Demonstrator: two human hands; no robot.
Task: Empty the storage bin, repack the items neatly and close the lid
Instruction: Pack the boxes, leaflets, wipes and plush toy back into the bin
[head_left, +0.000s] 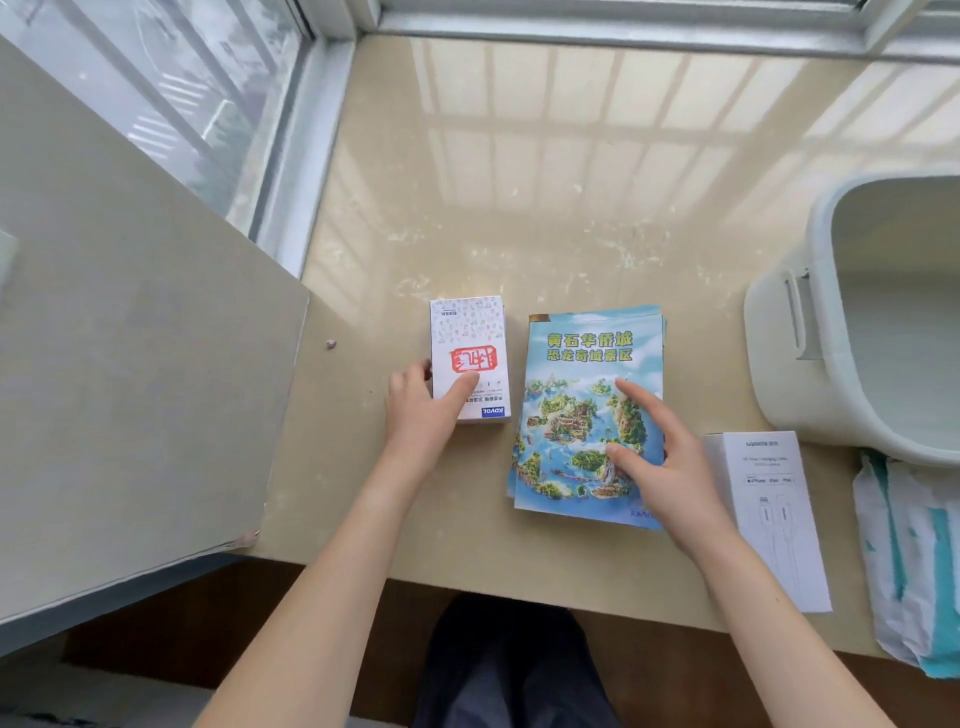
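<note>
A pale green storage bin (810, 332) stands at the right edge of the beige sill, open, its visible inside bare. A small white box with a red stamp (467, 338) lies left of centre; my left hand (421, 410) grips its near left corner, thumb on top. Beside it lies a stack of blue map brochures (582, 395). My right hand (660, 462) rests flat on the stack's right side with fingers spread. A long white cable box (769, 514) lies right of the brochures. White and teal packets (904, 561) lie below the bin.
A large grey-beige board (130, 364) covers the left side, its edge close to the white box. Window frames (623, 26) run along the far side and the left. The sill's front edge (467, 577) is just below my wrists.
</note>
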